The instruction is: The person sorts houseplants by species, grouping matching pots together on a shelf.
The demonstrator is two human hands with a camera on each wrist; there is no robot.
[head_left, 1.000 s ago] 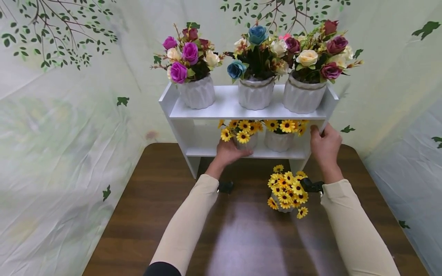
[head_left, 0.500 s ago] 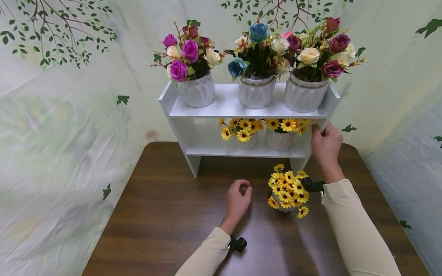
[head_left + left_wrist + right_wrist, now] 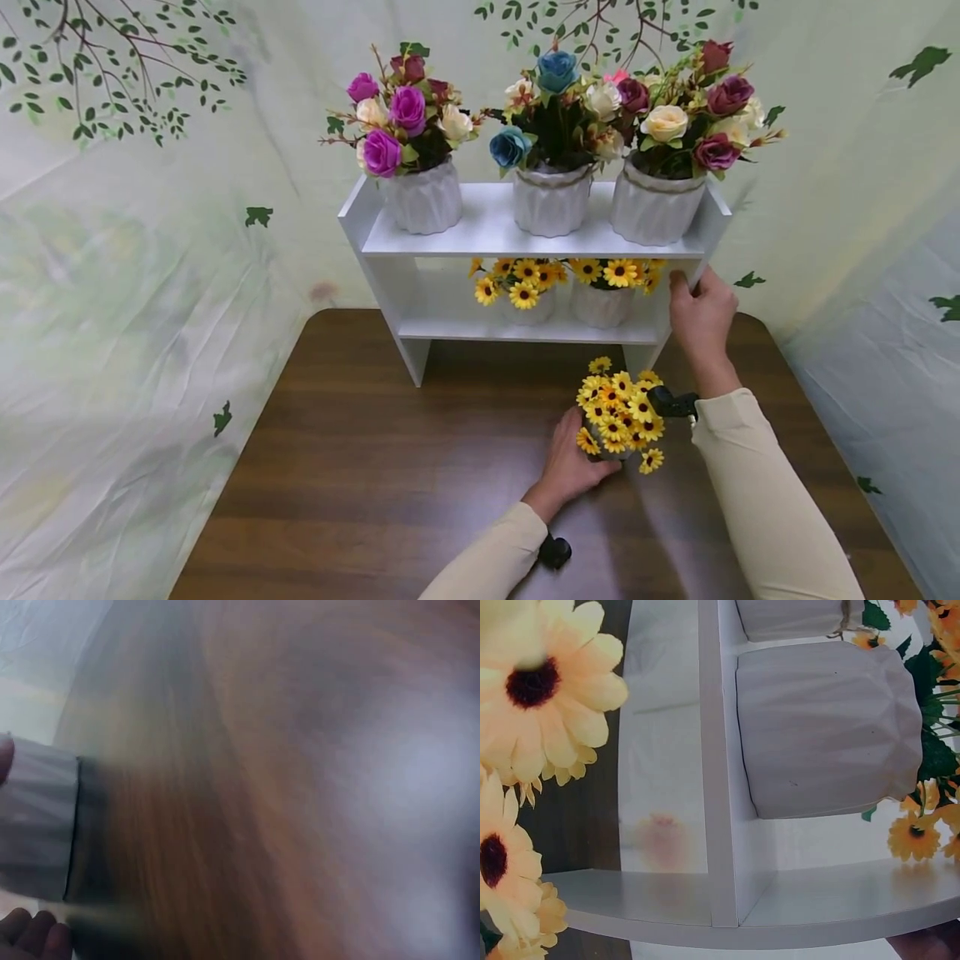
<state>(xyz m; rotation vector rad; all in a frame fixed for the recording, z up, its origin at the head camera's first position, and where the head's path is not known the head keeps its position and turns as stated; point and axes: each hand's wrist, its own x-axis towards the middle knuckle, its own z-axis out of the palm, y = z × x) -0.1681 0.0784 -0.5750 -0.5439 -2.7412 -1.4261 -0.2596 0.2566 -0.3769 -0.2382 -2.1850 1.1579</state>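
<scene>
Beside a pot of small yellow daisy-like flowers (image 3: 618, 408) on the table, my left hand (image 3: 567, 462) has its fingers at the pot's left side and its thumb across the front. The left wrist view shows the grey-white pot (image 3: 37, 817) between the thumb and curled fingers; whether every finger touches it is unclear. My right hand (image 3: 702, 321) grips the right side panel of a white two-tier shelf (image 3: 480, 242); that hand is out of sight in the right wrist view. Two more potted yellow flowers (image 3: 525, 283) stand on the lower tier.
Three white pots of artificial roses stand on the upper tier: purple ones (image 3: 408, 121) at left, blue ones (image 3: 557, 79) in the middle, maroon and cream ones (image 3: 675, 125) at right. A brown wooden table (image 3: 360, 442) carries everything. A leaf-printed cloth (image 3: 135, 292) hangs behind.
My left hand has left a pot on the lower tier, drawn back over the table and moved right to the flower pot in front. My right hand keeps its hold on the shelf.
</scene>
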